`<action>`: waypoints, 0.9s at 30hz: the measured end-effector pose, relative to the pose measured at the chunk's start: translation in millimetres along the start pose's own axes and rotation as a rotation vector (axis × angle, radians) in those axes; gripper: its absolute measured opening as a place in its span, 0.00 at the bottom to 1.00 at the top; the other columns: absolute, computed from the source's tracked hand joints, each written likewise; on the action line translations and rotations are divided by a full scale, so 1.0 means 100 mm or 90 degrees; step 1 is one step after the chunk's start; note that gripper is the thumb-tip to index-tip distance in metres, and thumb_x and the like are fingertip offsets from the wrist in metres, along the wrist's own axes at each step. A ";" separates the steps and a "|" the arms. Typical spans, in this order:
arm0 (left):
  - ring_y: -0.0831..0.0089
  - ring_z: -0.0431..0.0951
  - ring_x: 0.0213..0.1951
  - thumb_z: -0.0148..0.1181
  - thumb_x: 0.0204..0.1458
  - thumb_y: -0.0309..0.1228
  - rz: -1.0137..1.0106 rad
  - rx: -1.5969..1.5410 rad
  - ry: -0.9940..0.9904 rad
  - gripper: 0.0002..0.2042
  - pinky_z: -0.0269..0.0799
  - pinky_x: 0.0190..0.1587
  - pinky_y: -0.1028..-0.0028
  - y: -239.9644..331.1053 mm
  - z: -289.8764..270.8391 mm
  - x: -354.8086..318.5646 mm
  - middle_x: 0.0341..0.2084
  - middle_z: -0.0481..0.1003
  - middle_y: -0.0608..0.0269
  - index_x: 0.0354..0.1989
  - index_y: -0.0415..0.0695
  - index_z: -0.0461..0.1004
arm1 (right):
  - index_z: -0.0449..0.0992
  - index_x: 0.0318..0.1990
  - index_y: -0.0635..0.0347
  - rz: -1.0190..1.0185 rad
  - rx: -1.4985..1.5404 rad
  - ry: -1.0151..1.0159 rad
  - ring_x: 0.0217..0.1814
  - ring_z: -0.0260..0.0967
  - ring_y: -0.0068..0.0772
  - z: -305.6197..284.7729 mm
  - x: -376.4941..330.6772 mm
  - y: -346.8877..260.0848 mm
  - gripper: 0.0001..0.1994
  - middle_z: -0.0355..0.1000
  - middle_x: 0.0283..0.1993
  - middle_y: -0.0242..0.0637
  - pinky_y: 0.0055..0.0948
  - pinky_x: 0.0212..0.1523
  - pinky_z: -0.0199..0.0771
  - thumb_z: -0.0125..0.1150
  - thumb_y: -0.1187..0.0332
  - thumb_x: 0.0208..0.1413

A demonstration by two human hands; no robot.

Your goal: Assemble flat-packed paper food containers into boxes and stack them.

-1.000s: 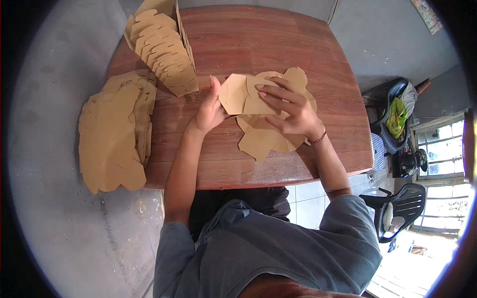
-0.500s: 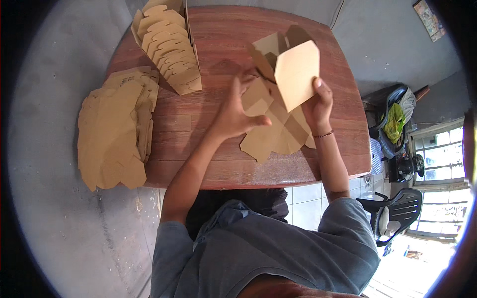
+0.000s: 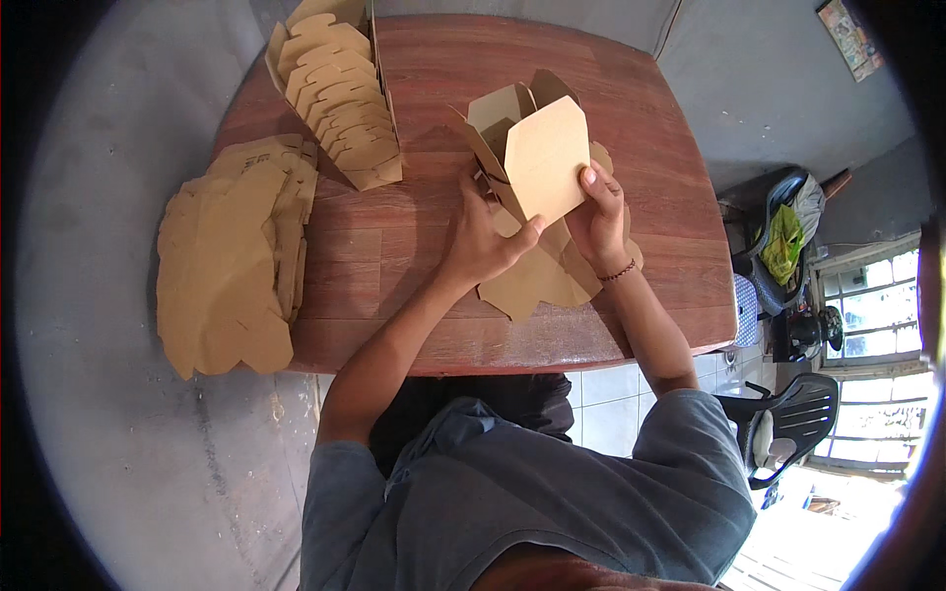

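Cardboard box (image 3: 548, 163), folded flat a second ago, now gapes open above the unfolded pieces (image 3: 532, 281); my left hand (image 3: 485, 234), then clear of it, joins my right hand (image 3: 603, 215) in holding it, so both steady it.

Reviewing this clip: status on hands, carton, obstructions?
Right hand gripping open carton. Left hand at its left side. Flat cardboard on table below, not blocking.

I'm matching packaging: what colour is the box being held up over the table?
The box is plain light brown; the head view shows it best.
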State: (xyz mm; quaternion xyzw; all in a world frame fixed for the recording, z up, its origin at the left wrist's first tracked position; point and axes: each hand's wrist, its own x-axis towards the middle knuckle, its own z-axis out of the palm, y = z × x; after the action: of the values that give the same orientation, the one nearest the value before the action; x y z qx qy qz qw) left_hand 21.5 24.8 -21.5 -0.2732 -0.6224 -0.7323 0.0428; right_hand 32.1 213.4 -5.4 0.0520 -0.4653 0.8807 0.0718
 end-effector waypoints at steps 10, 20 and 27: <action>0.56 0.66 0.66 0.70 0.53 0.35 0.016 0.060 -0.043 0.49 0.65 0.70 0.58 -0.03 -0.05 0.02 0.61 0.59 0.38 0.67 0.31 0.34 | 0.71 0.64 0.71 -0.051 -0.041 -0.016 0.62 0.71 0.34 0.01 0.01 -0.03 0.24 0.75 0.59 0.43 0.38 0.66 0.69 0.63 0.68 0.63; 0.38 0.79 0.50 0.76 0.45 0.44 0.051 0.335 0.021 0.49 0.78 0.50 0.49 -0.11 -0.15 0.04 0.49 0.73 0.30 0.65 0.31 0.48 | 0.52 0.75 0.65 -0.391 -0.435 -0.089 0.81 0.47 0.51 -0.02 0.15 -0.16 0.41 0.56 0.75 0.54 0.51 0.79 0.43 0.64 0.54 0.62; 0.40 0.80 0.48 0.77 0.42 0.43 0.065 0.512 0.034 0.47 0.77 0.49 0.49 -0.17 -0.17 0.05 0.48 0.75 0.33 0.66 0.37 0.54 | 0.60 0.70 0.63 -0.574 -0.822 -0.175 0.67 0.70 0.51 -0.03 0.07 -0.30 0.47 0.72 0.63 0.50 0.59 0.80 0.39 0.81 0.55 0.46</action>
State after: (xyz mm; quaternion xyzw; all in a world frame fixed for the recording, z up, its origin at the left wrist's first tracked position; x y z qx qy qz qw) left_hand 4.1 13.7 -36.1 -0.2460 -0.8433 -0.4344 0.1990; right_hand 30.3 232.7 18.4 0.2917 -0.8221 0.3089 0.3791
